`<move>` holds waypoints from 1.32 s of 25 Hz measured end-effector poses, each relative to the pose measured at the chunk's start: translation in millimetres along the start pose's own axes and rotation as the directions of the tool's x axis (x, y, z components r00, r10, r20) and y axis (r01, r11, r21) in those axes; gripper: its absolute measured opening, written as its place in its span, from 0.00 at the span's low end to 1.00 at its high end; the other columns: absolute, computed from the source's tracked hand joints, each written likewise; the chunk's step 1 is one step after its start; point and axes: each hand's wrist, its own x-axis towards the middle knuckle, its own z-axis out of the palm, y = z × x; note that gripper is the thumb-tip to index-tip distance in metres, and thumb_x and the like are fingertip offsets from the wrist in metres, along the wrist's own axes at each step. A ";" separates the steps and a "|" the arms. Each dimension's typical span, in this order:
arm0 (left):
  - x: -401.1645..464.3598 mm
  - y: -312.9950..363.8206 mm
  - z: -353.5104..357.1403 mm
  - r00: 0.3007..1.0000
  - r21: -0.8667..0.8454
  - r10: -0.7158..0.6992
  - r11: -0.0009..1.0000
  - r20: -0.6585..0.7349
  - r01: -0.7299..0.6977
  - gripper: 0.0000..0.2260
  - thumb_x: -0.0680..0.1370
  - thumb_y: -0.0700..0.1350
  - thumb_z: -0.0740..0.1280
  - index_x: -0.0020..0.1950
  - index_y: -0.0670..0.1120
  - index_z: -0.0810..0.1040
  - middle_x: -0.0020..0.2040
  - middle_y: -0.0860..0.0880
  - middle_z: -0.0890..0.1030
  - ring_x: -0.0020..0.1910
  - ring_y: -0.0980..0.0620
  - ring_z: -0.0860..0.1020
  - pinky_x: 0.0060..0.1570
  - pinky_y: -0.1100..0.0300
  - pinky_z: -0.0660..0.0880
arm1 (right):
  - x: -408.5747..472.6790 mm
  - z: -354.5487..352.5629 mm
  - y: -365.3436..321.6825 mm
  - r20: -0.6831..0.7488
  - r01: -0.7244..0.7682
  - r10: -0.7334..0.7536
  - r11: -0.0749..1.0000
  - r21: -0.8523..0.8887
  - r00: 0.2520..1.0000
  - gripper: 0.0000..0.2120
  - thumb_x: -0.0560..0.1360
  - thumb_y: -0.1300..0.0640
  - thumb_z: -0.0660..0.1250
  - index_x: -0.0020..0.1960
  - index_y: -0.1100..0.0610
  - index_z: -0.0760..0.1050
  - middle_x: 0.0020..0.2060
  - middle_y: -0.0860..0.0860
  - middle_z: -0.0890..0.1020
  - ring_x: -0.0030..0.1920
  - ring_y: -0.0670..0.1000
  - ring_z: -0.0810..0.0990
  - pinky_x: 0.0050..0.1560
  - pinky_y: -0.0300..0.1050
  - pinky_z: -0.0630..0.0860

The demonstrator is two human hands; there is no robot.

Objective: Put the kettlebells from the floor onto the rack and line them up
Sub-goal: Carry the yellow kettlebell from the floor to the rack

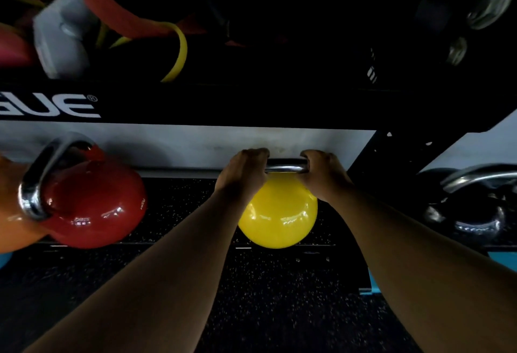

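Observation:
A yellow kettlebell [278, 217] with a chrome handle sits at the front lip of the lower shelf of the black rack [251, 109]. My left hand [242, 175] is shut on the left end of its handle. My right hand [324, 175] is shut on the right end. A red kettlebell [95, 207] with a chrome handle stands on the same shelf to the left. An orange kettlebell [11, 212] is partly cut off at the far left. A black kettlebell [472, 210] sits past the rack's upright, at the right.
The upper shelf holds a grey dumbbell [63, 36], red and yellow resistance bands [140, 25], a black ball [293, 8] and chrome-ended dumbbells [489, 5]. Dark speckled rubber floor [265, 310] lies below, with blue patches at both edges.

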 end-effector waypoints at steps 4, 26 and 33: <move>-2.2 1.5 -3.5 0.999 -0.040 -0.034 0.999 0.027 0.035 0.11 0.74 0.38 0.65 0.54 0.47 0.72 0.47 0.43 0.79 0.43 0.42 0.78 0.36 0.53 0.71 | 3.3 -3.2 4.3 0.087 0.033 -0.029 0.999 -0.042 0.996 0.18 0.73 0.60 0.68 0.63 0.59 0.75 0.53 0.62 0.81 0.52 0.62 0.80 0.44 0.47 0.75; -509.9 -125.5 -61.9 0.569 0.038 -0.774 0.600 0.278 0.799 0.10 0.75 0.44 0.64 0.55 0.52 0.74 0.59 0.49 0.75 0.55 0.46 0.75 0.47 0.53 0.70 | -239.8 210.3 -246.6 0.744 0.954 -0.664 0.267 0.139 0.077 0.06 0.78 0.50 0.61 0.52 0.49 0.75 0.45 0.46 0.77 0.52 0.52 0.72 0.56 0.50 0.70; -818.8 -72.4 -8.6 0.080 -0.098 -0.966 0.057 0.246 0.994 0.12 0.74 0.49 0.66 0.57 0.50 0.73 0.59 0.47 0.74 0.60 0.44 0.72 0.58 0.48 0.70 | -504.9 315.3 -305.5 0.800 0.923 -0.504 0.013 0.384 -0.326 0.01 0.76 0.51 0.62 0.46 0.47 0.72 0.43 0.45 0.75 0.47 0.49 0.72 0.53 0.47 0.72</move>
